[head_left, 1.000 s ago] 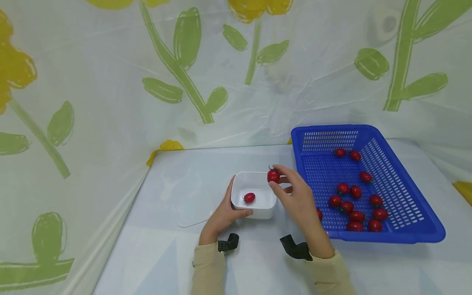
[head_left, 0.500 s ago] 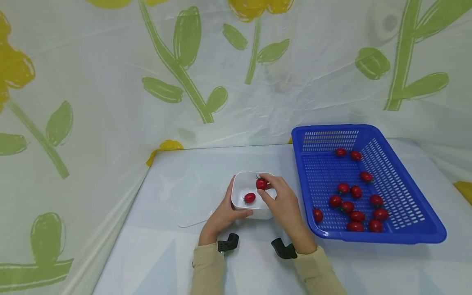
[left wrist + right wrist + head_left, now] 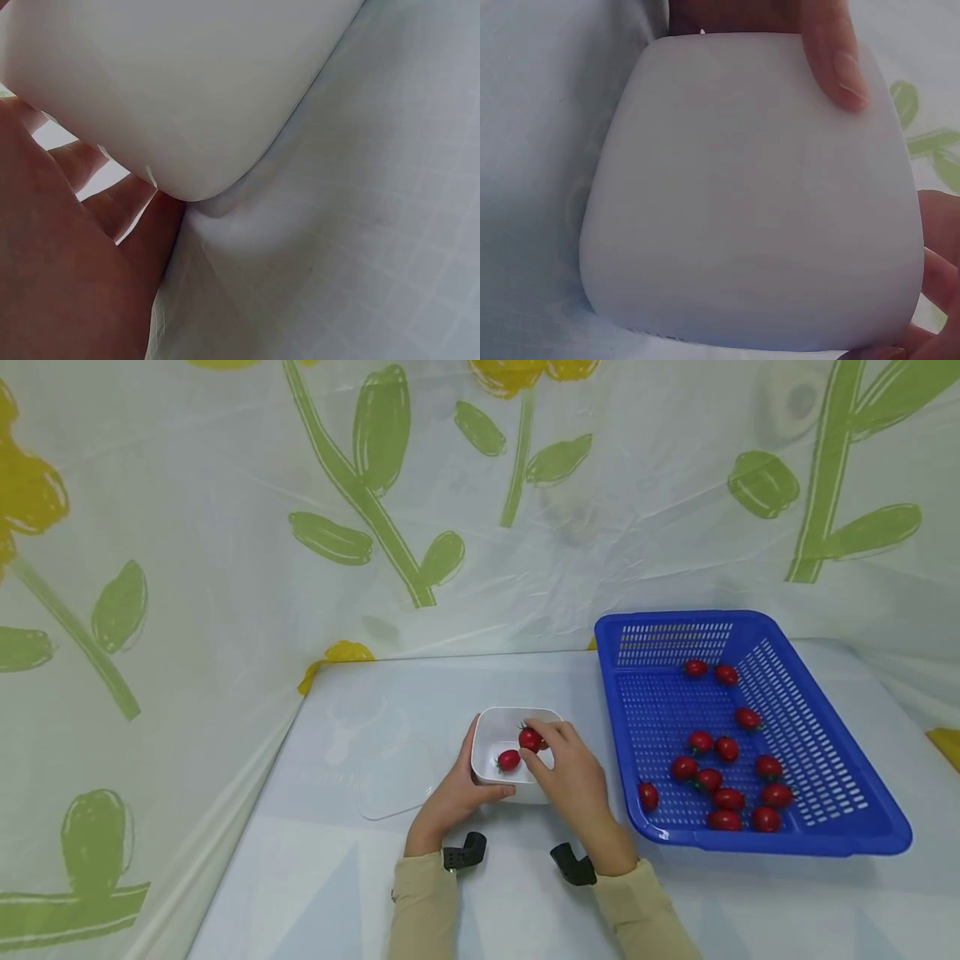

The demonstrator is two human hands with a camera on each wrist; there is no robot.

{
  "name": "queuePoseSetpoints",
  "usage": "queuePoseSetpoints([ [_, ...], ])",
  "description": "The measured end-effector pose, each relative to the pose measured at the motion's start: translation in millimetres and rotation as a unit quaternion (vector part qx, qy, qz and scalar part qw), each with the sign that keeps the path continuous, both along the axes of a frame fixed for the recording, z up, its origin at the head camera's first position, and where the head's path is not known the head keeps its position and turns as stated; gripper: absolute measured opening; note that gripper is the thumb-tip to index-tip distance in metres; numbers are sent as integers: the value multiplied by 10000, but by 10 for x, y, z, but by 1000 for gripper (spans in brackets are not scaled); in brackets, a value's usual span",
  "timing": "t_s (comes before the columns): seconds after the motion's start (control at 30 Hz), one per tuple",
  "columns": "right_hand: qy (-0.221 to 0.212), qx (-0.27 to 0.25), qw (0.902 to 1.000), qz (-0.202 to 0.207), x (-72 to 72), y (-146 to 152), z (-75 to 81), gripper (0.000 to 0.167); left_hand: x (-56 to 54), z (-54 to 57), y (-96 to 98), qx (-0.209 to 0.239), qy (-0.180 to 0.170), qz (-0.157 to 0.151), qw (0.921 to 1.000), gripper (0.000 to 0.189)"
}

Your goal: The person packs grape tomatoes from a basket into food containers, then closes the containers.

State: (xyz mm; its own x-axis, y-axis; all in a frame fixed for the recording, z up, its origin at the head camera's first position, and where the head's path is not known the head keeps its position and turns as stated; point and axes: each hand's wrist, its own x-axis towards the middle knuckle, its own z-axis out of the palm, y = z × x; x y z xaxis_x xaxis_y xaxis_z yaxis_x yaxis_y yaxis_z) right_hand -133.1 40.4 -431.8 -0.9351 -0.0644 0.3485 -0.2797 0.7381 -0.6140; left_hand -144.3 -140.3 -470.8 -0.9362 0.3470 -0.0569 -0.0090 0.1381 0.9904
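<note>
A square white container (image 3: 535,792) stands on the table, and my left hand (image 3: 457,793) grips it by its left side, thumb along the front wall. In the right wrist view the container (image 3: 750,195) fills the middle, the left thumb (image 3: 836,64) lying on its wall. My right hand (image 3: 570,777) pinches a red cherry tomato (image 3: 529,739) with a green stem inside the container's opening. Beside it another cherry tomato (image 3: 508,760) lies on the container floor. The left wrist view has the left hand (image 3: 75,247) close against the container's rounded corner.
To the right stands a blue perforated basket (image 3: 757,843) with several cherry tomatoes (image 3: 727,799) scattered in it. A clear flat lid (image 3: 393,781) lies on the table left of the container. Behind the table hangs a flower-patterned curtain (image 3: 637,527).
My right hand has carried its cherry tomato leftward from over the container's right rim, then slightly down into the opening. The left hand keeps its hold on the container.
</note>
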Motion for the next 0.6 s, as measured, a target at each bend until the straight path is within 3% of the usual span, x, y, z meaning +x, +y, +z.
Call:
queuePoseSetpoints([
  [0.17,138,179,9997,-22,-1,-13,-21,43,45,136,16,19,-27,-87,10000,108],
  [0.3,252,272,9993,-69,-16,-11,-35,45,47,156,22,-32,3,-74,10000,108],
  [0.43,377,322,9987,-150,-23,-17,-41,46,13,91,18,36,29,-29,10000,108],
  [0.6,381,321,9985,-224,-11,-21,-50,46,-37,-71,1,-63,133,33,9999,108],
])
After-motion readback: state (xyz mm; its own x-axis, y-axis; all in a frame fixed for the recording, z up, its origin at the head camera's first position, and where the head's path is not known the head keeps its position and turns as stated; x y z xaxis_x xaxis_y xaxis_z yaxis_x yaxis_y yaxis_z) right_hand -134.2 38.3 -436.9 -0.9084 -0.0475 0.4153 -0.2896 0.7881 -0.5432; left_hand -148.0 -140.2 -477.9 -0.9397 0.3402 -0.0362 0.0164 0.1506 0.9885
